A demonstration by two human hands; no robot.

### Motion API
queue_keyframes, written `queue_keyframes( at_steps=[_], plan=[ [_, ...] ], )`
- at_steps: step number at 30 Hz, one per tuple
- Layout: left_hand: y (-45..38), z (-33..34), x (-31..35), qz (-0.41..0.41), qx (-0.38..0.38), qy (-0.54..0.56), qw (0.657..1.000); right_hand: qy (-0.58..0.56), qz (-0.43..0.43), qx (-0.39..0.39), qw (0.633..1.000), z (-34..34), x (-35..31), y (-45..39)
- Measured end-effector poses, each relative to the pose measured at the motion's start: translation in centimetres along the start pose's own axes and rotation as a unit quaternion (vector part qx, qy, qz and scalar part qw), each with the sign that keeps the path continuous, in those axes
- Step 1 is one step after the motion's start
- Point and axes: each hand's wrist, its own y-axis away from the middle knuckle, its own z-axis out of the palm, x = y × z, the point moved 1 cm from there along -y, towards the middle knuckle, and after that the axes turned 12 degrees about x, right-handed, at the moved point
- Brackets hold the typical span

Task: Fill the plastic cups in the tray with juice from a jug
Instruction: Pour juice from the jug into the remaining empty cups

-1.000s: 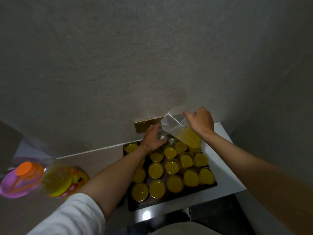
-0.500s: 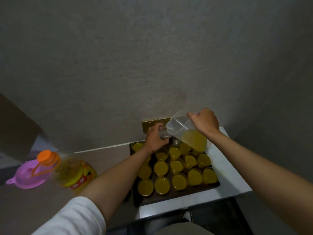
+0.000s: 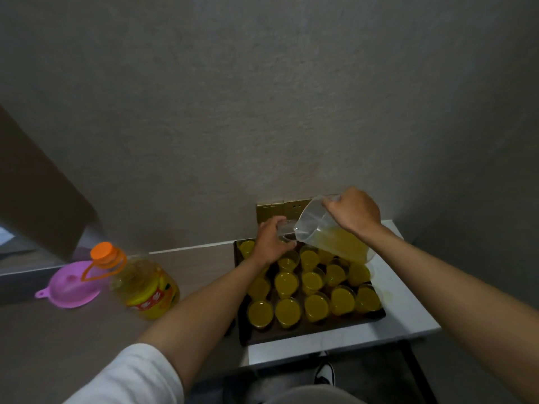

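White table (image 3: 405,325), dark tray (image 3: 309,333), brown counter (image 3: 58,339), bottle (image 3: 145,287), funnel (image 3: 70,290)

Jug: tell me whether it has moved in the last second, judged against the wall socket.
Yes, slightly. The jug has dipped: its lip went from level with the socket to just below it, meeting the cup in the left hand; the right hand tips it.

Right hand (image 3: 354,212) grips clear jug (image 3: 323,231), tilted, spout at empty cup (image 3: 284,232) held by left hand (image 3: 269,243) above dark tray (image 3: 309,330) of filled cups (image 3: 287,310). Counter (image 3: 204,266): oil bottle (image 3: 144,285), pink funnel (image 3: 71,288).
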Motion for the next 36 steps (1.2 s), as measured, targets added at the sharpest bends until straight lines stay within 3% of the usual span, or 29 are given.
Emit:
queue_keyframes(
  at_steps=[19,36],
  plan=[
    [2.2,0.3,-0.4,0.024,-0.017,0.013,0.999,0.087,-0.093,0.006,0.992,-0.3,-0.8,2.3],
    [2.5,1.1,-1.3,0.019,-0.023,0.043,0.999,0.123,-0.125,0.006,0.984,0.5,-1.2,2.1]
  ],
)
